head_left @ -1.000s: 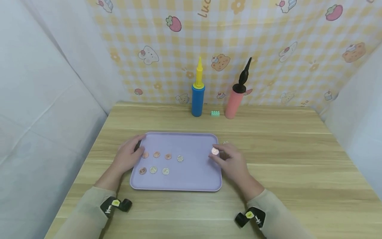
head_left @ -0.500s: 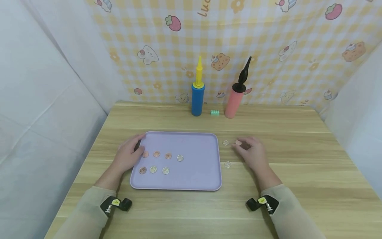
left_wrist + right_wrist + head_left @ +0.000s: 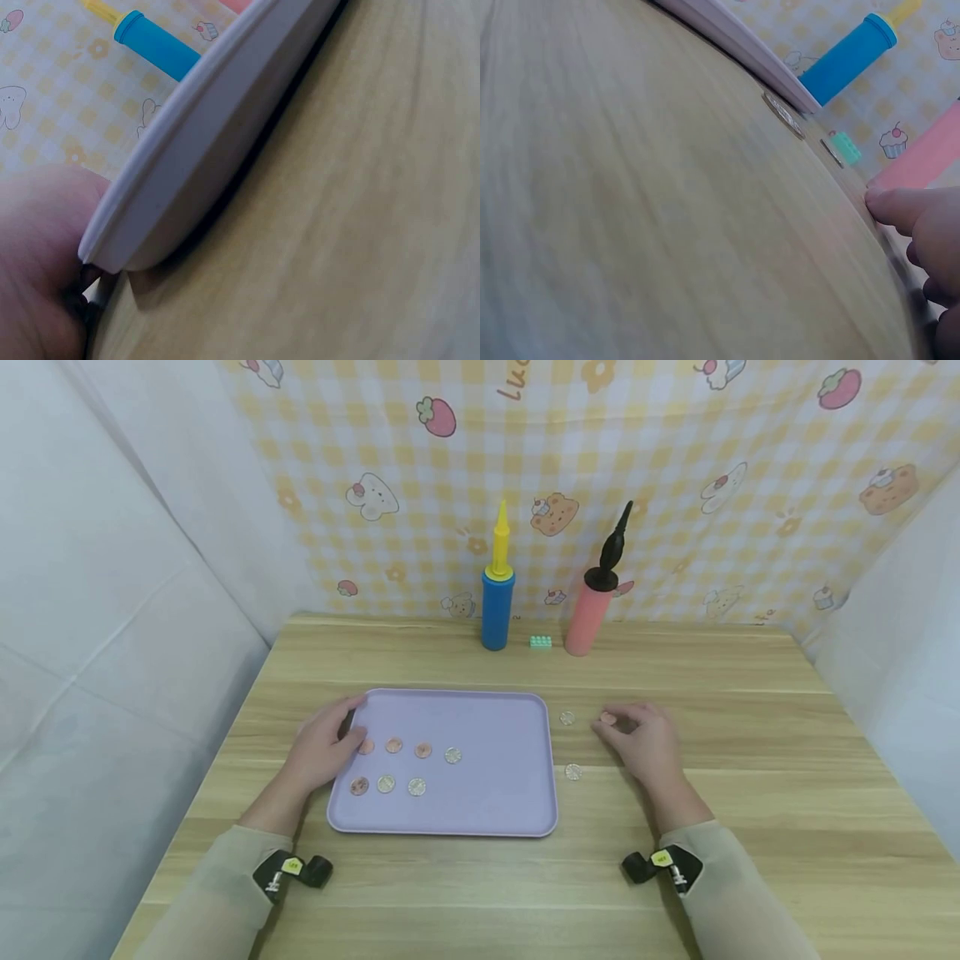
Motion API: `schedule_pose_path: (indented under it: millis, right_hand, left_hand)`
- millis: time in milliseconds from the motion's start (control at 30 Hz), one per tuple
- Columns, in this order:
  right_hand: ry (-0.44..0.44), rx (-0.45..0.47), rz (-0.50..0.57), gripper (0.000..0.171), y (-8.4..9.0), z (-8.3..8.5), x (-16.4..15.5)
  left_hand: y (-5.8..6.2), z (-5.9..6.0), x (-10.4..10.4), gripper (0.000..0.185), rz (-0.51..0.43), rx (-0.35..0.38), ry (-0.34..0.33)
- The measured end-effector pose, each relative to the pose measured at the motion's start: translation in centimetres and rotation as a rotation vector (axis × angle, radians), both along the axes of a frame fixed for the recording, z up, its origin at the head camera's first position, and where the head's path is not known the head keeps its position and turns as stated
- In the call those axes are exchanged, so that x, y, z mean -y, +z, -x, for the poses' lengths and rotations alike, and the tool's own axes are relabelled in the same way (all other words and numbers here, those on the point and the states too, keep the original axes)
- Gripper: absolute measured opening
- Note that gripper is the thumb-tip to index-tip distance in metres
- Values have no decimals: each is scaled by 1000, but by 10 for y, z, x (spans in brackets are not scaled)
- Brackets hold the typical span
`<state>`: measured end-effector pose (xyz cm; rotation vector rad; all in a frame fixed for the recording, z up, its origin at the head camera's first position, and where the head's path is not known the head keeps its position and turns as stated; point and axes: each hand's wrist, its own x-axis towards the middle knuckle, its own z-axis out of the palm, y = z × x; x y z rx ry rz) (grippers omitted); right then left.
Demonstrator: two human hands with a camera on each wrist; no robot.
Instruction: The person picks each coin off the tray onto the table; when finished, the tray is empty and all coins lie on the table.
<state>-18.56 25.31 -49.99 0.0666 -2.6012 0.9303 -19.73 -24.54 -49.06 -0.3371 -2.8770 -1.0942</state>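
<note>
In the head view, my left hand [image 3: 324, 752] grips the left rim of a lilac tray [image 3: 495, 718], with the thumb over the edge. Several copper and silver coins lie in two rows on the tray, among them a copper coin [image 3: 393, 745] and a silver coin [image 3: 416, 787]. To the right of the tray, my right hand [image 3: 647, 742] pinches another copper coin [image 3: 607, 718] between thumb and forefinger, low over the wooden table. Between this hand and the tray lie two silver coins, an upper silver coin [image 3: 567, 717] and a lower silver coin [image 3: 573, 772].
At the back of the table [image 3: 750, 693] stand a blue pump [image 3: 496, 614] with a yellow nozzle and a pink pump [image 3: 587, 620] with a black top. A small green toy brick [image 3: 541, 642] sits between them. A checked cloth [image 3: 420, 552] hangs behind.
My right hand has carried the copper coin from the tray's right rim rightward over the table, then slightly farther right. Both silver coins beside the tray now show. My left hand stays put.
</note>
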Motion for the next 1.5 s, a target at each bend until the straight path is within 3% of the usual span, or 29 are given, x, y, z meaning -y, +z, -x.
schedule_pose_path:
  millis: [500,1167,1500]
  right_hand:
    - [50,85,-93,28,4,3,-4]
    - [12,193,-149,34,11,-3,3]
    - [28,102,-144,33,6,-1,4]
  left_hand:
    - [2,-2,-1,58,1,11,-12]
    - [2,-1,0,58,7,5,-15]
    - [1,0,0,58,3,6,-15]
